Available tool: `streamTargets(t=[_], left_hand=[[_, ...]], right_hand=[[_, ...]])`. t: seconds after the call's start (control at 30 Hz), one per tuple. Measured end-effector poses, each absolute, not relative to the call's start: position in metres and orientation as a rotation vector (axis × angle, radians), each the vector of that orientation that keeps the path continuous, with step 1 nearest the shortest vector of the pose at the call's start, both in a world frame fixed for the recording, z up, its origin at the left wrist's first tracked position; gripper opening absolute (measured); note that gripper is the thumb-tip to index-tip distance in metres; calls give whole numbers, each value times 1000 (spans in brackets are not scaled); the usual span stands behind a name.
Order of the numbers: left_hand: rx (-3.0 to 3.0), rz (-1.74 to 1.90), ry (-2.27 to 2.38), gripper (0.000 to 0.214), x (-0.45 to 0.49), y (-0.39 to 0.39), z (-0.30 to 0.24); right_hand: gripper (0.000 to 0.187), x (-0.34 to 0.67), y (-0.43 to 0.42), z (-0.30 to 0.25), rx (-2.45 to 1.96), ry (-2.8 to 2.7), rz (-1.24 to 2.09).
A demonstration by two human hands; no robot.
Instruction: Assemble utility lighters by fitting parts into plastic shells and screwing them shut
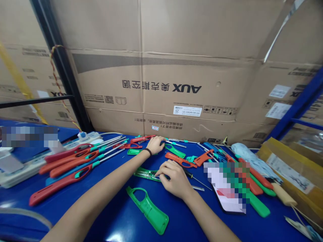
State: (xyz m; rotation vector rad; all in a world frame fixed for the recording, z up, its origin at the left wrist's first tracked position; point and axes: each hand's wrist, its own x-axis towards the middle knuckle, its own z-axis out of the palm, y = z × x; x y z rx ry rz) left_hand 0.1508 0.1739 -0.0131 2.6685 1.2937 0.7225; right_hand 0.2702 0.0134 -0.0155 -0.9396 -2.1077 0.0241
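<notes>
My right hand is closed, fingers bent over the end of an opened green gas lighter with small parts showing inside its half shell. Farther back, my left hand reaches in among loose pieces, its fingers curled down; what they hold, if anything, is hidden. Just beyond it lie metal lighter tubes with teal ends. Near me, a loose green handle half shows its hollow inner side. Another green half and a red handle half sit to the right of my left hand.
Long red, orange and blue lighters are piled at left beside white power strips. On the right are a phone, more lighters and a yellow-taped box. A screwdriver lies behind my right hand. Large cartons wall the back.
</notes>
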Motion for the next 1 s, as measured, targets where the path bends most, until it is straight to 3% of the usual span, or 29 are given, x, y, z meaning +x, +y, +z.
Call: streamTargets(t=[0.77, 1.0], left_hand=[[2672, 637, 1325, 26, 204, 182, -10], [2748, 550, 933, 26, 235, 146, 3]], right_hand=[[22, 269, 14, -10, -970, -2183, 8], [23, 267, 12, -10, -941, -2193, 6]])
